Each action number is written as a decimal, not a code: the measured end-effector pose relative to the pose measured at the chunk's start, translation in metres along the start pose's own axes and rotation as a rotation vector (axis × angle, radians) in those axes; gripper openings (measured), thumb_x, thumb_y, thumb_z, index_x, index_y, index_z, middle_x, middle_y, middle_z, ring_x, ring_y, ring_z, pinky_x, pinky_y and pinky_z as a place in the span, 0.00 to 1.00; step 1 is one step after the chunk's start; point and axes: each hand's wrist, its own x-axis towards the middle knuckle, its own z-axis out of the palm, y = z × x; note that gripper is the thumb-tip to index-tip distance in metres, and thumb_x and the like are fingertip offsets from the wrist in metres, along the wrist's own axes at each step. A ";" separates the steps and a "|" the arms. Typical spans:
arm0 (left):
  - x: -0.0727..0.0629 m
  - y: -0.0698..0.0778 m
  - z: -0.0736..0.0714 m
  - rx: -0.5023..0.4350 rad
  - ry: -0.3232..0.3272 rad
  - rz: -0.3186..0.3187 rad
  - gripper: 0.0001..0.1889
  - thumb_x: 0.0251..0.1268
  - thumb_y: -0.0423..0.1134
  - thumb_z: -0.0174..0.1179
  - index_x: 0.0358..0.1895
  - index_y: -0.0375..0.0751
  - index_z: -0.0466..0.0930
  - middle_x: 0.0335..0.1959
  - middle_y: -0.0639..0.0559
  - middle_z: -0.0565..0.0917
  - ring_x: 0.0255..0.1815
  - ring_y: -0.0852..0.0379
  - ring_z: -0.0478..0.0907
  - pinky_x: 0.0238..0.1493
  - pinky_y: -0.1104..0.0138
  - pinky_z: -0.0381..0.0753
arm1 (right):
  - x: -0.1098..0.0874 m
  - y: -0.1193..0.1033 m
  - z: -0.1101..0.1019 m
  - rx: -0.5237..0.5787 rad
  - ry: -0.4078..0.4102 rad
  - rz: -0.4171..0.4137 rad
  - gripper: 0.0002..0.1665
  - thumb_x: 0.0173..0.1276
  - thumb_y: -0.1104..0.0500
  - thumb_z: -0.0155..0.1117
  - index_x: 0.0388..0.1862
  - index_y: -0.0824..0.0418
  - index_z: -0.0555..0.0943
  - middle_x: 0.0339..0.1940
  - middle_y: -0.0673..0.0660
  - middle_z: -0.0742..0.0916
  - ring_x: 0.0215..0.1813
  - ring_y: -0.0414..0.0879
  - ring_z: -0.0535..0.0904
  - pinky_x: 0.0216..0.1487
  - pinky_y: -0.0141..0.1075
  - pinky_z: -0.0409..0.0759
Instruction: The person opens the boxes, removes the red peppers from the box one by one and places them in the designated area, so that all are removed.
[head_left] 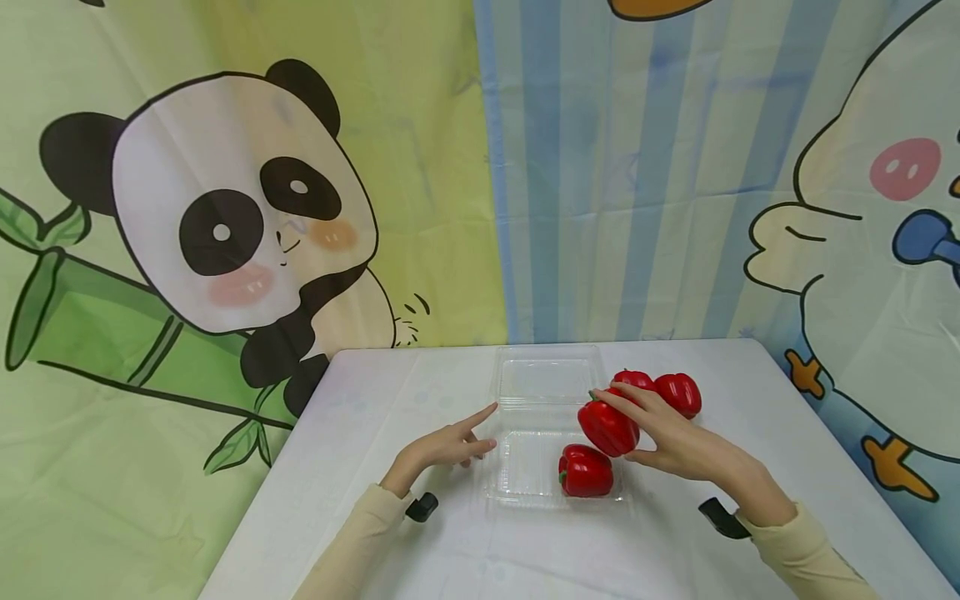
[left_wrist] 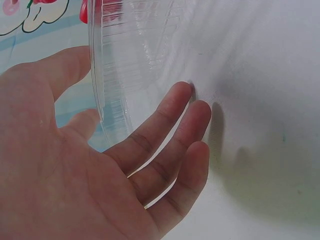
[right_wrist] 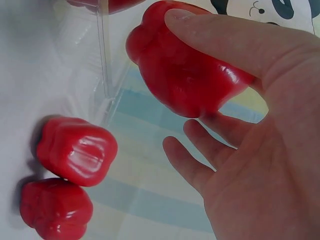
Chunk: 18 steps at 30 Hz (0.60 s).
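Note:
A red bell pepper (head_left: 606,427) is in my right hand (head_left: 678,437), gripped between thumb and fingers above the right side of a clear plastic container (head_left: 517,467). The right wrist view shows the thumb lying across this held pepper (right_wrist: 185,65). A second bell pepper (head_left: 585,472) lies inside the container's near half, at the right. My left hand (head_left: 442,448) is at the container's left edge, index finger and thumb stretched toward the rim. In the left wrist view, the other fingers of the left hand (left_wrist: 125,165) are loosely bent and hold nothing.
Two more bell peppers, one at the back (head_left: 633,380) and one to its right (head_left: 678,395), lie on the white table (head_left: 405,383) beyond my right hand. The container's lid half (head_left: 549,375) lies open toward the back. Printed curtains (head_left: 592,167) hang behind the table.

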 end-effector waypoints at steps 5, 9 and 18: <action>0.000 -0.001 0.000 -0.003 -0.002 0.006 0.39 0.73 0.61 0.53 0.81 0.72 0.43 0.44 0.49 0.86 0.36 0.52 0.83 0.38 0.59 0.77 | -0.004 0.004 -0.001 0.008 0.008 0.018 0.66 0.45 0.57 0.86 0.80 0.45 0.58 0.76 0.62 0.67 0.74 0.61 0.61 0.51 0.54 0.84; -0.001 -0.001 -0.001 0.001 -0.002 0.003 0.39 0.73 0.62 0.53 0.81 0.72 0.43 0.44 0.49 0.86 0.37 0.52 0.83 0.38 0.59 0.77 | -0.007 0.007 -0.001 0.004 0.008 0.047 0.67 0.44 0.57 0.86 0.80 0.43 0.59 0.76 0.60 0.67 0.75 0.60 0.61 0.50 0.51 0.85; 0.000 0.000 0.000 0.009 -0.002 0.000 0.39 0.73 0.62 0.53 0.81 0.72 0.43 0.44 0.49 0.86 0.37 0.52 0.83 0.40 0.60 0.77 | -0.015 0.016 0.000 0.033 0.020 0.081 0.65 0.44 0.55 0.86 0.79 0.44 0.60 0.75 0.62 0.66 0.74 0.61 0.61 0.46 0.48 0.86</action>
